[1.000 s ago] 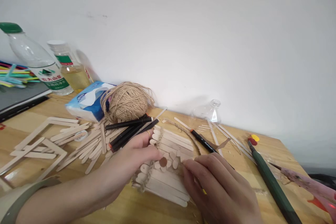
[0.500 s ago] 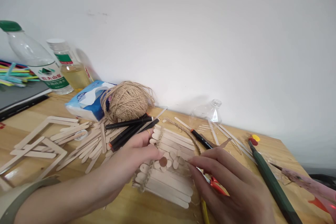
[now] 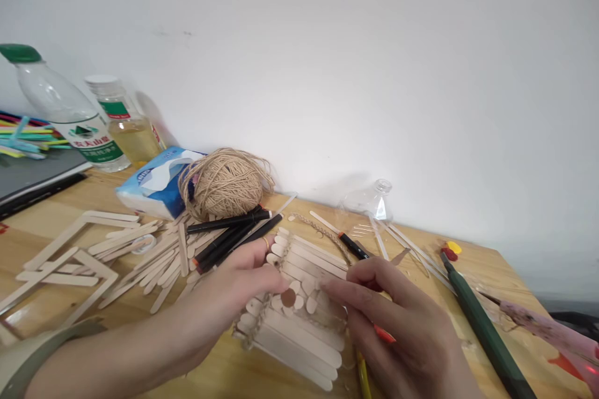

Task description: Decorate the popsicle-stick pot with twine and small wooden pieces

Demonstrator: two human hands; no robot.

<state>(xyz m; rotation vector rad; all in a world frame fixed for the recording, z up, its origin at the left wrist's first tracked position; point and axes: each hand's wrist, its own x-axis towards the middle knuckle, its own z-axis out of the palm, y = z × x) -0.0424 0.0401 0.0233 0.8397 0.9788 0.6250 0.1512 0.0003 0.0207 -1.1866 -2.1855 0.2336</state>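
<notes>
A craft piece of pale wooden sticks (image 3: pixel 299 333), joined with twine along its left part, is tilted above the table in the centre. On it sits a small flower of rounded wood pieces with a brown disc (image 3: pixel 288 297) in the middle. My left hand (image 3: pixel 234 290) grips the piece at its left edge, thumb on top beside the flower. My right hand (image 3: pixel 393 318) is closed at the piece's right side, its fingertips pressed at the small petal-like wood pieces (image 3: pixel 311 290); whatever lies under those fingertips is hidden.
Loose sticks (image 3: pixel 163 255), black markers (image 3: pixel 229 237), a twine ball (image 3: pixel 229 184) and a tissue pack (image 3: pixel 159 181) lie left. Bottles (image 3: pixel 88 131) stand behind. At right are a green tool (image 3: pixel 486 330), a pink glue gun (image 3: pixel 547 330) and a clear bottle top (image 3: pixel 379 199).
My right hand has moved slightly left and its fingertips now press onto the petal-like pieces. The view has shifted a little; my left hand keeps its hold.
</notes>
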